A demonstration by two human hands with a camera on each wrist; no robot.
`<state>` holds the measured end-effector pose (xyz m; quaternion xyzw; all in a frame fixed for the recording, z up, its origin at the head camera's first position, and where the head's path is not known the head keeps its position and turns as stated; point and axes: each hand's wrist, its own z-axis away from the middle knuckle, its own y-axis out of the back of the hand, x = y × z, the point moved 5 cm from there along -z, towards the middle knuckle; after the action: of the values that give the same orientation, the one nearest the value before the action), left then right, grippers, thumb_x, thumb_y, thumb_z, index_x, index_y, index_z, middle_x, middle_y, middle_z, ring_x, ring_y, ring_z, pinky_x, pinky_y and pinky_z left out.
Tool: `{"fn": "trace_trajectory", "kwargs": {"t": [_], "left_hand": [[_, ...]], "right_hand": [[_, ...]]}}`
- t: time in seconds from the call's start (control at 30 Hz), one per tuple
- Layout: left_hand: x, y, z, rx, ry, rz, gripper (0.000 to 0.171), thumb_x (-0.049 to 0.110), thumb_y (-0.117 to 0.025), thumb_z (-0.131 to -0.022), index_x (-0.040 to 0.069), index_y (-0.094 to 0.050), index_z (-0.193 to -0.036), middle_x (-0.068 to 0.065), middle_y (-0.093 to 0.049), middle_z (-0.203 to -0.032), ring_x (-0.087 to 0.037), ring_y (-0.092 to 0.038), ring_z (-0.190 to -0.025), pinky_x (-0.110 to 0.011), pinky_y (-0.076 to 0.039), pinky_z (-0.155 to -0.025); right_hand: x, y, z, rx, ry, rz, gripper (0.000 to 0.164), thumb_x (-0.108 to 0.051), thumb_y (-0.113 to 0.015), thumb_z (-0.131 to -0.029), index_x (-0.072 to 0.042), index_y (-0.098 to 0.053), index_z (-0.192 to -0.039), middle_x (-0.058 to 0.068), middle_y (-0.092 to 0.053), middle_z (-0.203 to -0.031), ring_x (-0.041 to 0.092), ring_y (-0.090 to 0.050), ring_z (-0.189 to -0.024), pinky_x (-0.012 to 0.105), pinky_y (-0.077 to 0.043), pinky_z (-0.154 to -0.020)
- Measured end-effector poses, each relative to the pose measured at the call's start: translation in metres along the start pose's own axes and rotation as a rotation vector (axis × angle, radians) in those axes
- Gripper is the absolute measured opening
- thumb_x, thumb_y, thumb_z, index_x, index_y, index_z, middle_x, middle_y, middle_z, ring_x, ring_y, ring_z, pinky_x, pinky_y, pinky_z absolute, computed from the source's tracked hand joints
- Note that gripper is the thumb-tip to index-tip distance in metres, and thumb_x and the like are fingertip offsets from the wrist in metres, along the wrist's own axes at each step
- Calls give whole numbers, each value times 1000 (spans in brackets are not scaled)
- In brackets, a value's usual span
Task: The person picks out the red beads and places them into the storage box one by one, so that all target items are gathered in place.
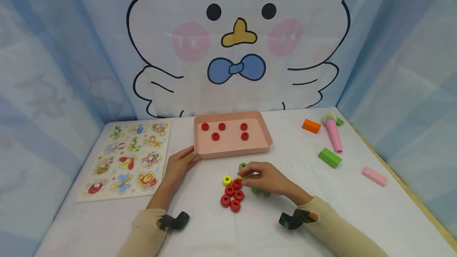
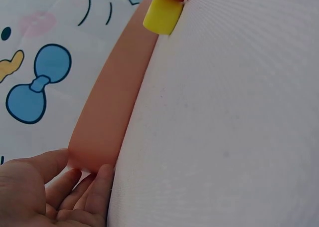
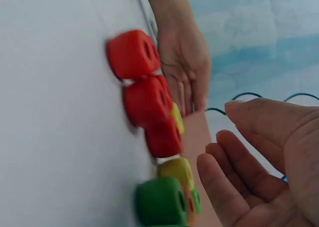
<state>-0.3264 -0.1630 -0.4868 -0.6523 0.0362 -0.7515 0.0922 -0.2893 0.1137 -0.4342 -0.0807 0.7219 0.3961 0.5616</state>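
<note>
My left hand [image 1: 181,162] holds the near left corner of a shallow pink tray [image 1: 233,154], its thumb at the upper rim in the left wrist view. Several red beads [image 1: 215,136] lie spread inside this tray. My right hand [image 1: 265,177] hovers over the loose beads in front of the tray. Its thumb and fingers stand apart with nothing between them in the right wrist view. Below them sit red beads [image 1: 229,190] in a cluster, a yellow bead [image 1: 227,180] and green beads [image 3: 159,202]. Part of this group is hidden under the right hand.
A wooden puzzle board [image 1: 133,158] with insect pictures lies at the left. Toward the right edge are an orange block [image 1: 311,126], a pink toy microphone [image 1: 333,135], a green block [image 1: 330,158] and a pink block [image 1: 374,176]. A printed curtain [image 1: 235,98] hangs behind the table.
</note>
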Motion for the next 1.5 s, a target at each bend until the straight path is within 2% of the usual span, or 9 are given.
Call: {"fn": "trace_trajectory", "kwargs": {"t": [0.27, 0.47, 0.63, 0.87, 1.3, 1.5], "left_hand": [[-1, 0, -2, 6, 7, -15, 43, 10, -56, -100, -1, -50, -141, -14, -47, -146, -25, -52, -127, -24, -53, -93], [-1, -1, -2, 8, 16, -42, 43, 13, -57, -101, 1, -50, -141, -13, -47, -146, -24, -53, -126, -23, -53, -92], [-1, -3, -2, 0, 6, -41, 43, 12, -56, -101, 0, -50, -141, -15, -46, -147, -26, -52, -127, -24, -52, -93], [2, -3, 1, -14, -1, -21, 44, 11, -57, -100, -1, -49, -141, -15, -46, -147, -26, -51, -128, -25, -52, -94], [1, 0, 3, -2, 13, -26, 44, 11, -57, -100, -1, -49, -142, -16, -46, -147, -25, -49, -129, -25, -51, -95], [-1, 1, 2, 6, 15, -13, 44, 12, -59, -99, 1, -51, -141, -13, -48, -145, -23, -51, -128, -24, -52, -94]], "right_hand": [[2, -17, 19, -31, 29, -2, 24, -8, -72, -89, -8, -70, -113, 3, -65, -112, 22, -63, -103, 28, -56, -88], [-1, -25, 22, -40, 122, 129, 24, -10, -74, -89, -12, -70, -112, -3, -65, -109, 16, -61, -101, 30, -56, -89], [0, -28, 23, -25, 146, 222, 25, -8, -74, -88, -15, -69, -112, -7, -65, -109, 12, -60, -100, 29, -54, -89], [-2, -32, 23, 13, 186, 291, 25, -10, -75, -88, -15, -70, -112, -9, -65, -111, 8, -59, -104, 29, -52, -94], [-3, -36, 23, -9, 136, 318, 25, -13, -73, -90, -18, -70, -114, -14, -63, -111, 4, -58, -105, 28, -51, -96], [-6, -31, 24, 19, 139, 258, 26, -9, -74, -88, -18, -70, -112, -12, -63, -111, 7, -59, -104, 28, -53, -92]]}}
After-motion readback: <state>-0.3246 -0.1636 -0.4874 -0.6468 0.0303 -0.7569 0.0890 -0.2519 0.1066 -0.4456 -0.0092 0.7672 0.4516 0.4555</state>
